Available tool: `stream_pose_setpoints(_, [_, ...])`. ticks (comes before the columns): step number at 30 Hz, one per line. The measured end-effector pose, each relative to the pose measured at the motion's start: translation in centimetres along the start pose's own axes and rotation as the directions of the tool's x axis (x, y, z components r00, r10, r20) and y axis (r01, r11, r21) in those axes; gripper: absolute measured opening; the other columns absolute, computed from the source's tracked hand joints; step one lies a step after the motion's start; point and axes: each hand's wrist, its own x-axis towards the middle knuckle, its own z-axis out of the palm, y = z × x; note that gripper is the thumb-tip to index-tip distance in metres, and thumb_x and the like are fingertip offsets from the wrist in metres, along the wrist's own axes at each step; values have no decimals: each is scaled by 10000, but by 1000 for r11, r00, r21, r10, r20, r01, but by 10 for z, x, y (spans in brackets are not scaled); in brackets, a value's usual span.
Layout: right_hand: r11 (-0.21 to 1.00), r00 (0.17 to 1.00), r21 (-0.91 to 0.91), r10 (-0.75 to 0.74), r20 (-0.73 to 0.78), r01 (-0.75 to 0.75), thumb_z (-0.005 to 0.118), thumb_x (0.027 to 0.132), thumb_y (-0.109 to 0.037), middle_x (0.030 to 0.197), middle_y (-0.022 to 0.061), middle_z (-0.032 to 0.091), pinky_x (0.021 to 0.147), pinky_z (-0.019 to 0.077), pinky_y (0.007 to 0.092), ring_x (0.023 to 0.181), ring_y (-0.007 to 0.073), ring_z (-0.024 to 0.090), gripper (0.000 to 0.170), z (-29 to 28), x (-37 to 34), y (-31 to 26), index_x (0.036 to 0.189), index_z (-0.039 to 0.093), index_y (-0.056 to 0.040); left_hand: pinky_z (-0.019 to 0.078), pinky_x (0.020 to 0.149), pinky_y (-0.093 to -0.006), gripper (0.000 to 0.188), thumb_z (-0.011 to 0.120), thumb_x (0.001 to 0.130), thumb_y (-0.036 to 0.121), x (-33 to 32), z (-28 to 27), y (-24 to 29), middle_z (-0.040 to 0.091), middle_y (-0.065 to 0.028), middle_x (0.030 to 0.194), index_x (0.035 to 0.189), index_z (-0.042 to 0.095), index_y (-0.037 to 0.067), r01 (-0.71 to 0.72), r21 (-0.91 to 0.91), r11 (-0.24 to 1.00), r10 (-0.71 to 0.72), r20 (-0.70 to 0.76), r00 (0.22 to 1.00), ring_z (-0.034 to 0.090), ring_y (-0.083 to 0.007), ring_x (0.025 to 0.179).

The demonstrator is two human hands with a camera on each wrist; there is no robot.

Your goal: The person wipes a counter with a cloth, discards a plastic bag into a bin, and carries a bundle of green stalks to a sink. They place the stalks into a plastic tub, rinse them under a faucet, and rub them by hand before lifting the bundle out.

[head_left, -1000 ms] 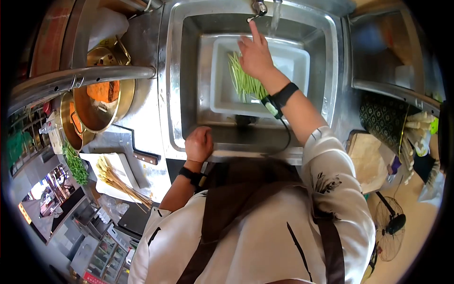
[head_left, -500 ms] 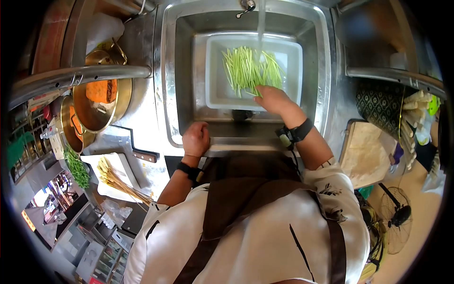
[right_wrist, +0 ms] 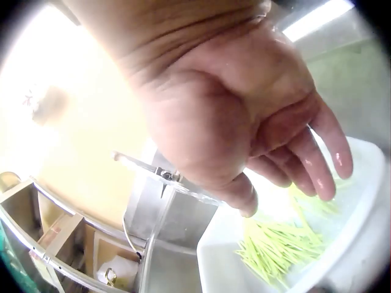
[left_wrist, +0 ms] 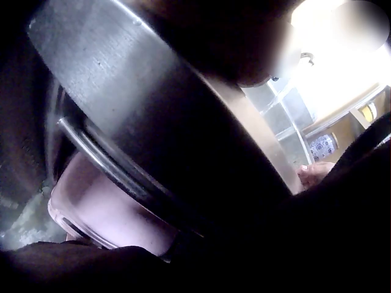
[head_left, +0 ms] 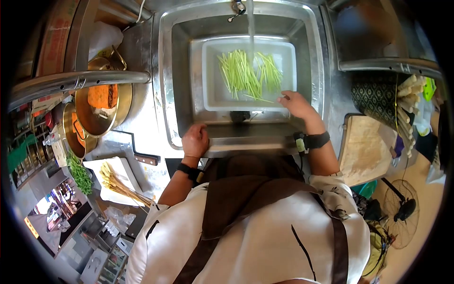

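Observation:
Cut green stalks lie in two loose bunches inside a white plastic tub standing in the steel sink. A stream of water runs down into the tub near the stalks. Just at the tub's front right corner hovers my right hand, holding nothing. Its wet fingers spread loosely above the tub in the right wrist view. My left hand rests by the sink's front left edge, fingers loosely bent and nothing visible in them.
On the left counter are a cleaver, a white board with pale stalks, and brass pots holding orange pieces. A wooden cutting board lies to the right. The tap lever is behind the sink; metal rails flank it.
My right hand came back from the tap, passed the front of the stalks and moved right, off them. Water now falls over the tub's middle. The left hand stayed put.

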Motion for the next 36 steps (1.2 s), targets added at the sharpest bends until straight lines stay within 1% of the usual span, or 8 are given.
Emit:
stream_pose_setpoints(7, [998,998,25,-49,-43,50,548,838,-317,1041,219,590,832,433,368,978,339,561,474,18,8,3,1169,506,20,487,599,-381,64,552,746,72,0,2,-2,615,-101,771,782,604,83,-14,-1,1000,14,1,1000,600,-297,683])
stream_pose_setpoints(13, [915,934,-284,-202,294,287,478,858,-338,1030,224,591,828,429,387,976,352,556,418,59,67,22,1052,586,17,487,604,-388,57,547,759,86,0,2,0,613,-106,773,777,601,78,13,-3,1000,-13,2,1000,597,-308,687])
stream_pose_setpoints(16, [893,900,-394,-29,434,219,485,857,-338,1017,224,583,834,408,421,940,384,540,390,84,101,37,998,605,5,486,610,-391,62,546,761,89,0,0,1,613,-108,776,782,604,77,15,-14,1000,-15,-13,1000,596,-310,692])
stream_pose_setpoints(22, [858,913,-477,21,408,194,514,818,-313,938,248,601,792,438,405,888,380,573,385,70,91,13,906,629,43,487,620,-373,65,549,762,79,0,-2,3,615,-107,785,796,605,70,36,-19,999,-36,-24,999,599,-299,699])
stream_pose_setpoints(25, [884,923,-349,-194,334,312,555,781,-280,782,250,595,693,449,430,746,390,576,344,53,69,1,763,629,55,488,615,-356,68,550,761,63,0,-2,3,616,-105,789,805,603,63,30,-15,999,-30,-34,999,602,-291,698])
stream_pose_setpoints(29, [906,947,-293,-253,199,304,570,776,-289,771,253,588,683,446,434,731,384,573,340,28,42,-9,777,630,46,486,614,-367,75,550,760,65,-1,-1,-1,615,-105,786,809,605,65,28,-24,999,-29,-38,999,602,-292,699])
stream_pose_setpoints(34, [1000,998,-21,-15,59,17,562,810,-284,849,256,597,728,451,418,818,362,588,327,1,18,-41,889,635,25,487,618,-366,82,544,762,66,0,-3,3,616,-102,786,809,611,70,12,-26,1000,-13,-36,999,602,-295,705])
stream_pose_setpoints(36, [988,988,-20,-155,-15,155,559,820,-285,927,248,594,772,448,398,879,359,578,338,14,25,-31,981,611,8,486,620,-365,83,542,763,67,0,-2,3,616,-102,787,809,612,71,18,-26,999,-19,-28,999,601,-297,709])
